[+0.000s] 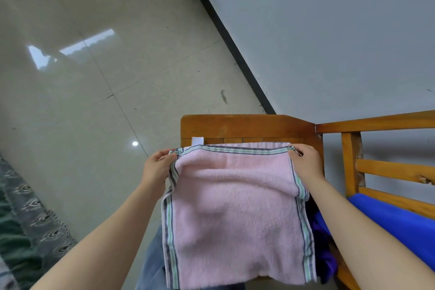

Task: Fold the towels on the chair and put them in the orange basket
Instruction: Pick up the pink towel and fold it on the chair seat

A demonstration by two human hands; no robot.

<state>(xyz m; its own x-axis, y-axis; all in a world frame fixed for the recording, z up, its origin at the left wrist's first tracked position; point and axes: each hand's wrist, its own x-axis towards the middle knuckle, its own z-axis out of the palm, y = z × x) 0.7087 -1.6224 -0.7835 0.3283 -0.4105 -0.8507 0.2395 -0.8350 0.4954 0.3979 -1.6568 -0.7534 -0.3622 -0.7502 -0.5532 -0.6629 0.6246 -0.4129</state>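
Glossy pale floor tiles [82, 82] and a grey wall [329, 30] frame a wooden chair [247, 125], seen from above at a tilt. Over its seat a pink towel [235, 207] with green and dark striped borders is held stretched out, its far edge level with a second pink layer just behind it, so it looks already doubled, the two edges being matched up. The left hand [156, 165] is closed in a pinch on the far left corner, thumb on top and fingers curled under; the right hand [304, 161] is pinched shut on the far right corner in the same way. Holding both corners taut probably keeps the striped edge straight, so the layers can be lined up before the cloth is laid down or folded again; the near part hangs slack towards the person's lap, where grey-blue trousers [150, 266] show beneath it. A white tag [197, 142] sticks out past the far edge at the left. To the right, on the seat beside the slatted back, lies a blue towel [388, 219] with darker purple cloth [322, 254] next to it, both apparently yet to be folded. No orange basket is in view, so the drop-off spot cannot be placed from here. A patterned grey-green fabric [28, 214] lies at the lower left.
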